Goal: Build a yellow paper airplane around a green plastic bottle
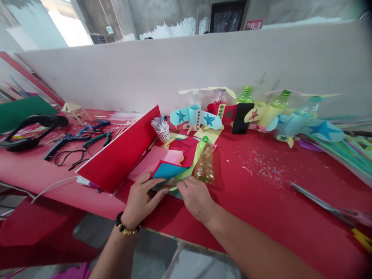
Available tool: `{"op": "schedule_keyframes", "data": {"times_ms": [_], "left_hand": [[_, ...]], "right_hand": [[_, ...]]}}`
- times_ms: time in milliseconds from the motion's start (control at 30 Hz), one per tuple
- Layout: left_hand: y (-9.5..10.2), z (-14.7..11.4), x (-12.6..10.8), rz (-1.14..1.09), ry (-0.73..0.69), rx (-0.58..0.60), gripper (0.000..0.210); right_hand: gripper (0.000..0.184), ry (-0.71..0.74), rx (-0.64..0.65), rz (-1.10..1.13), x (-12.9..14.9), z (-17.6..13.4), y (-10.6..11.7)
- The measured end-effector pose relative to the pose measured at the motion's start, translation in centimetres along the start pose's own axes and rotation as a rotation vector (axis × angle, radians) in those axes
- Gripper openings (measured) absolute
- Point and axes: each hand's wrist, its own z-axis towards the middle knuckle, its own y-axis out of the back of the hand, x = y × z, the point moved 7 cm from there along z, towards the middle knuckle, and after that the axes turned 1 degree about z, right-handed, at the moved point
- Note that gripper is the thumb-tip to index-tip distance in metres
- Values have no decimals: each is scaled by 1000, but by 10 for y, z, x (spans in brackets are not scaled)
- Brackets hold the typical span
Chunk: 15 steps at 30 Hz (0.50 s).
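Observation:
My left hand (147, 199), with a beaded bracelet on the wrist, grips the near edge of a blue paper sheet (168, 170) that is lifted and bent, with red showing along its border. The fingers of my right hand (197, 197) are closed at the near end of a light green paper sheet (191, 169) beside it; the fingertips are partly hidden. A pink paper sheet (158, 155) and red paper (184, 145) lie under and behind these. Just beyond my right hand stands a clear plastic bottle (204, 162) with a green cap.
Bottle airplanes of coloured paper (196, 116) and a black phone (242, 118) stand along the partition. Left are a red board (124, 151), a cup of pens (162, 130), pliers (97, 139) and headphones (31, 131). Paper scraps (266, 168) and scissors (319, 201) lie right.

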Motion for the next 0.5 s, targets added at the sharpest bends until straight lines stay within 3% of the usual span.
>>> {"op": "schedule_keyframes", "data": {"times_ms": [100, 233, 500], "left_hand": [[-9, 0, 0, -34, -26, 55, 31], [-15, -2, 7, 10, 7, 74, 16], [-2, -3, 13, 9, 132, -28, 18]], "right_hand": [[13, -3, -44, 4, -2, 0, 3], [16, 6, -105, 19, -2, -1, 3], [29, 67, -239, 75, 3, -5, 16]]}}
